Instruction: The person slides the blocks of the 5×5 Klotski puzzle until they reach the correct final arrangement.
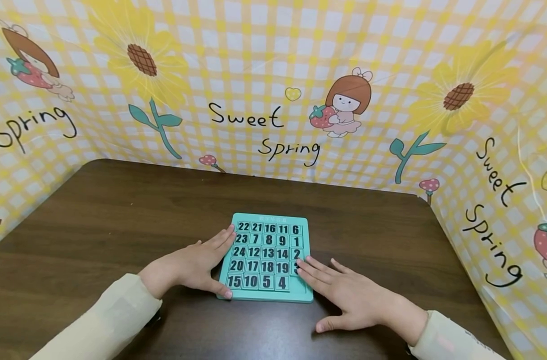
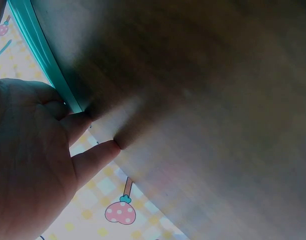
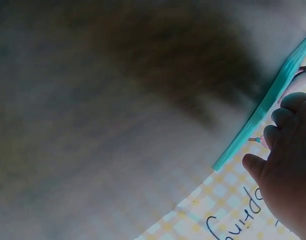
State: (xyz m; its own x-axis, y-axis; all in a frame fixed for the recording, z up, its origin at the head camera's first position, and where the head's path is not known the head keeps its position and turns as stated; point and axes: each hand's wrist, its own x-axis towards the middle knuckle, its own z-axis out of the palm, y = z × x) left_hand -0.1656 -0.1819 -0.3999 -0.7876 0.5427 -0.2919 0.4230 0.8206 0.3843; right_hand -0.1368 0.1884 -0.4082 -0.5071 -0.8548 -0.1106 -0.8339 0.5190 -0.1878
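Observation:
A teal number sliding puzzle (image 1: 273, 298) lies flat on the table, its black-numbered tiles in rows and a gap at the bottom right corner. My left hand (image 1: 194, 265) rests along its left side, fingertips near the 23 tile and thumb at the lower left corner. My right hand (image 1: 350, 295) reaches in from the right with straight fingers; its fingertips touch the tile marked 3 (image 1: 295, 270) and partly cover it. In the left wrist view, fingers (image 2: 95, 160) extend beside the puzzle's edge (image 2: 48, 55). The right wrist view shows the puzzle's side (image 3: 265, 105) past the fingers.
Dark brown wooden table (image 1: 165, 200) surrounds the puzzle. A yellow checked cloth (image 1: 237, 60) with flowers, cartoon figures and "Sweet Spring" lettering hangs behind the table and on both sides.

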